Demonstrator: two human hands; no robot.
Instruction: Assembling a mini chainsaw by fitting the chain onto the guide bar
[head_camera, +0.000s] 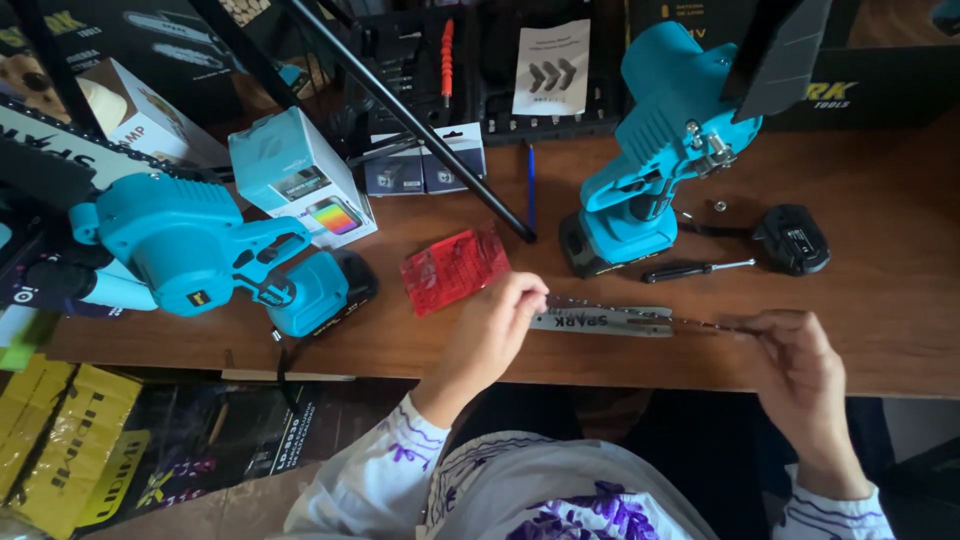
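Head view, wooden surface, everything placed relative to the metal guide bar lying flat near the front edge. Far left of the bar: blue mini chainsaw body on its side, black battery end pointing toward the bar. Behind that, a white and blue carton, standing tilted. Just left of the bar and slightly behind: red clear packet, flat on the surface. Left hand at the bar's left end, fingers narrow, pinching the saw chain where it runs along the bar's top edge. Behind the bar: second blue chainsaw body, upright on its battery base, leaning back. Blue pen lies behind the bar, left of that saw. Black-handled screwdriver sits just behind the bar's right half. Black cover part behind and right of the bar, near the screwdriver tip. Right hand right of the bar, fingers closed narrow on the chain's free end, chain stretched taut off the bar's right tip. White sleeves with purple print on both arms.
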